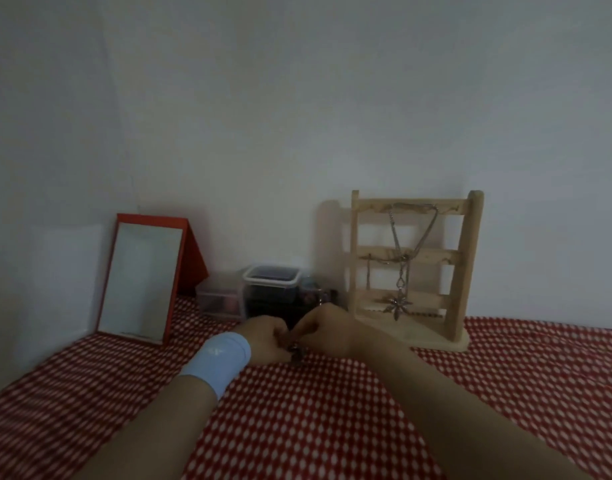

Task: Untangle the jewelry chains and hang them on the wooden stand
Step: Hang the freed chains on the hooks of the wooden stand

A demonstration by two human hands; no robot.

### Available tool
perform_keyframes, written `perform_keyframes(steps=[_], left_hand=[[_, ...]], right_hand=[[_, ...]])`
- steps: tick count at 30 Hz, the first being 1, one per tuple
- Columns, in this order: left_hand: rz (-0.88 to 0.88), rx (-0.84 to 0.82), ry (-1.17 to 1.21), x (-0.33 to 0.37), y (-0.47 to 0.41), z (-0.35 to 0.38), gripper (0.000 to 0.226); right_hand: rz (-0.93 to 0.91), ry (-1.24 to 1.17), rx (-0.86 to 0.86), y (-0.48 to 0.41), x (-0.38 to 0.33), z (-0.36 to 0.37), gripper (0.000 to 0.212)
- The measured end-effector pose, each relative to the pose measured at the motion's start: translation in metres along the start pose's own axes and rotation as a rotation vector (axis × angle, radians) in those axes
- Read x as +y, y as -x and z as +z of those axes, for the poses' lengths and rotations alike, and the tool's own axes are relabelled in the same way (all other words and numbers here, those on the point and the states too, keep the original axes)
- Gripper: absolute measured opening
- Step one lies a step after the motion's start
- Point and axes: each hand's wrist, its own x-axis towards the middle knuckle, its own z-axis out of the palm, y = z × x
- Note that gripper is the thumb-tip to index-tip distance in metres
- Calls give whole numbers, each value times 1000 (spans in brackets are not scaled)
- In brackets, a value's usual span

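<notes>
My left hand [264, 337] and my right hand [323, 329] meet over the red checked cloth, fingers curled together around a small dark tangle of jewelry chain [295, 351] that mostly hides between them. A pale blue band wraps my left wrist. The wooden stand [471, 271] rises just right of my hands against the wall. A silver necklace [400, 258] hangs from its top bar, with a star pendant [398, 304] low down. A second short chain dangles from the middle bar at the left.
A red-framed mirror [142, 282] leans at the back left. Clear plastic boxes [271, 289] with dark contents sit behind my hands, close to the wall. The red checked cloth [332, 427] covers the table.
</notes>
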Motion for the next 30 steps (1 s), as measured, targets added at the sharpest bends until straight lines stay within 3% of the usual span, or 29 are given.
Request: perform_keyframes(steps=[2, 7, 13, 20, 23, 28, 30], left_hand=[[-2, -42, -35, -8, 1, 8, 21], [-31, 36, 65, -20, -11, 16, 19], [38, 13, 176, -12, -23, 17, 26], [172, -23, 419, 23, -47, 5, 4], [179, -94, 659, 39, -54, 8, 10], [262, 11, 924, 48, -68, 18, 12], [274, -21, 1027, 49, -73, 23, 14]], right_hand=[[-27, 39, -24, -10, 2, 13, 29], [-62, 107, 17, -19, 12, 30, 43], [-36, 28, 38, -13, 26, 15, 33], [55, -395, 145, 8, 50, -17, 16], [74, -520, 210, 15, 60, -25, 12], [43, -868, 215, 19, 75, -24, 11], [35, -936, 224, 18, 76, -27, 9]])
